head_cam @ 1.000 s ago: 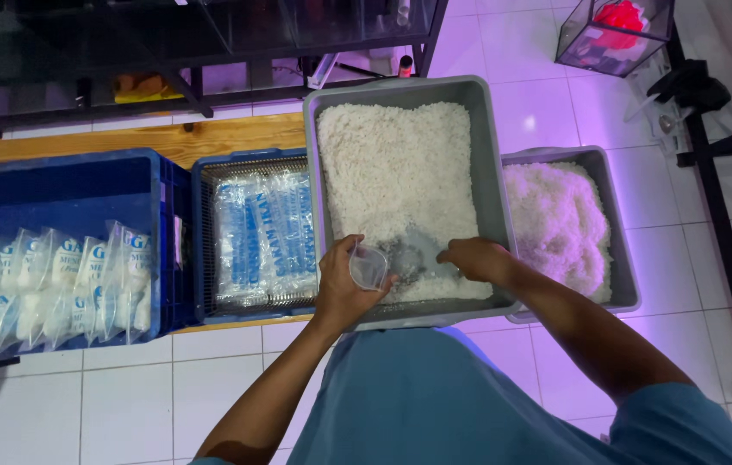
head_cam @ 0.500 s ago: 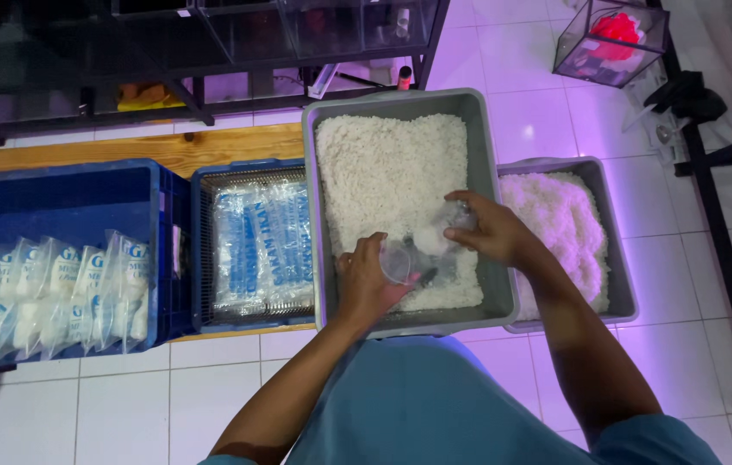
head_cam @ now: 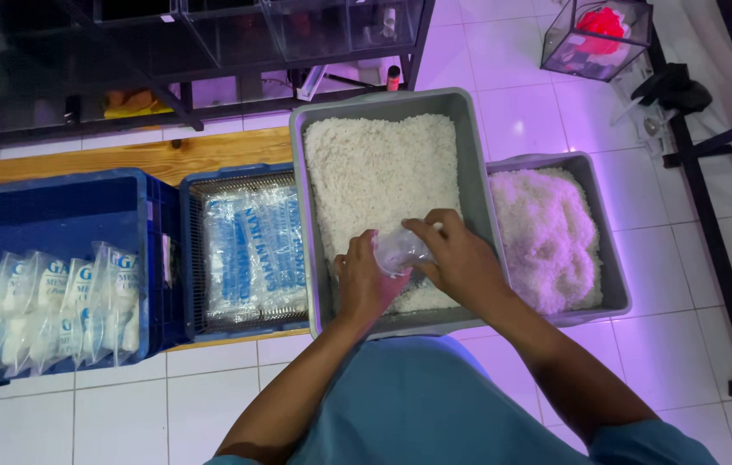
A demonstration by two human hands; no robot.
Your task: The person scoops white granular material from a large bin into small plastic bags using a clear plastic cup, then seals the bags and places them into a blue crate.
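Note:
My left hand point(head_cam: 364, 287) and my right hand point(head_cam: 459, 258) meet over the near end of a grey tub point(head_cam: 472, 164) filled with white grains point(head_cam: 379, 172). Between them is a small clear plastic bag point(head_cam: 394, 250). My left hand grips the bag from the left and below. My right hand's fingers close on its top from the right. What is inside the bag cannot be made out.
A second grey tub point(head_cam: 604, 232) with clumped white material sits to the right. Left of the main tub is a blue crate point(head_cam: 211, 176) of flat printed plastic bags, then a larger blue crate point(head_cam: 64, 194) with upright filled packets. A dark shelf frame and a glass tank stand beyond.
Both hands with the clear bag first moved right across the grains, my right hand reaching farther out, then came back together near the tub's front edge.

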